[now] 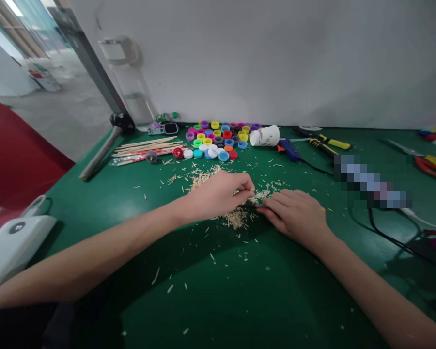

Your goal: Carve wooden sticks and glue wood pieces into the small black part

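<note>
My left hand is closed in a pinch above a pile of pale wood shavings. A tiny tan bit that looks like wood shows at its fingertips; most of it is hidden. Just to the right, my right hand is wrapped round a knife, low over the table. Only a short grey blade sticks out past the fingers, and a speck of yellow shows at the other side. The two hands are close together, the blade pointing at the left fingers. Loose slivers lie scattered around them.
Behind stand many coloured bottle caps, wooden sticks, a tipped paper cup and a blue glue gun. A hammer lies left, a white power bank nearer. Scissors and cables are right.
</note>
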### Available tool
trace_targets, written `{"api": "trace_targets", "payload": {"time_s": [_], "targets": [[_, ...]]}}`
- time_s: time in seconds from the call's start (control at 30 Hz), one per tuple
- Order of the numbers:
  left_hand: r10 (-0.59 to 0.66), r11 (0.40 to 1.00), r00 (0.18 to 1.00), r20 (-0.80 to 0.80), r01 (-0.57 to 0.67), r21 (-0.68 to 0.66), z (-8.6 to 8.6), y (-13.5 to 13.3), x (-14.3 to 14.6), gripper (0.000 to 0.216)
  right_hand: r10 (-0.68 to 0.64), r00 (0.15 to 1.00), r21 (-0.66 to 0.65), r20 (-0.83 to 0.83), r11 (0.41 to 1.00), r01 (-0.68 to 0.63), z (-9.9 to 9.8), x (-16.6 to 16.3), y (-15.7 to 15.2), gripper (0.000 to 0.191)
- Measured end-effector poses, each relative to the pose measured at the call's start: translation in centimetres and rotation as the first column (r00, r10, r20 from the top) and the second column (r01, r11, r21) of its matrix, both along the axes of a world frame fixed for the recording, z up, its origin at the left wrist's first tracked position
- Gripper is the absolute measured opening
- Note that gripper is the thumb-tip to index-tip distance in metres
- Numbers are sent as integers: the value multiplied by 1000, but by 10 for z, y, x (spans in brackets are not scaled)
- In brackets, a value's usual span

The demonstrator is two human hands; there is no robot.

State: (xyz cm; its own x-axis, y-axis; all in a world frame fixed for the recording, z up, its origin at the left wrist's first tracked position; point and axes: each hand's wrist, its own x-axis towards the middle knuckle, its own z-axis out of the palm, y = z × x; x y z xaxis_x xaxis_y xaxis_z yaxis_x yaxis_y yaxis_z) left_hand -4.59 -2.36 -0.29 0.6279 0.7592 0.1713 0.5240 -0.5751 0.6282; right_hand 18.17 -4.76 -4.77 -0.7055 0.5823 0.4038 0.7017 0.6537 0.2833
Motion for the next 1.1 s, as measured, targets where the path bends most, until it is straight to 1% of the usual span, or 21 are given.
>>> {"api": "trace_targets", "payload": {"time_s": [0.1,0.17,0.2,0.3,0.37,0.4,0.5,0.57,0.6,0.73,0.8,0.9,0.97,1.1], "targets": [[-7,1000,1000,-5,6,-7,0,0,0,17,-30,997,98,-69,995,36,0,0,-2,23],[-9,1000,1000,4,9,0,0,2,-1,17,-50,995,118,-85,991,59,0,1,-1,22],[-12,1000,1000,10,12,4,-1,2,-1,17,-48,996,99,-72,994,55,1,1,0,23],[-22,1000,1000,-2,22,18,-1,3,-2,18,-19,1000,-20,8,1000,19,1,0,3,29],[-26,999,999,-21,27,22,0,3,-2,18,1,1000,-55,30,999,1,0,1,3,29],[-29,999,999,-29,30,19,0,3,-2,19,-7,1000,-33,11,999,7,-1,1,2,28],[-46,999,998,-33,46,-10,1,2,-2,23,-43,996,98,-78,994,51,-2,3,-1,23],[-56,998,998,-23,55,-28,1,2,-2,23,-58,994,133,-96,989,71,-2,4,-2,22],[-57,998,998,-19,57,-34,2,2,-2,23,-56,994,119,-95,991,67,-1,4,-1,22],[-44,998,998,-40,42,-53,4,2,-2,24,-35,994,-14,-103,999,34,1,3,4,24],[-40,998,998,-47,38,-58,5,1,-2,25,-44,995,-44,-93,998,40,1,2,5,25],[-58,997,998,-37,56,-54,5,1,-1,25,-38,999,-58,-8,998,37,1,-1,3,27],[-62,997,998,-31,61,-48,5,0,-1,26,-20,1000,-36,24,999,21,0,-2,0,27],[-78,996,997,-18,77,-49,5,1,-2,25,-47,997,93,-60,994,52,-2,1,-4,23]]}}
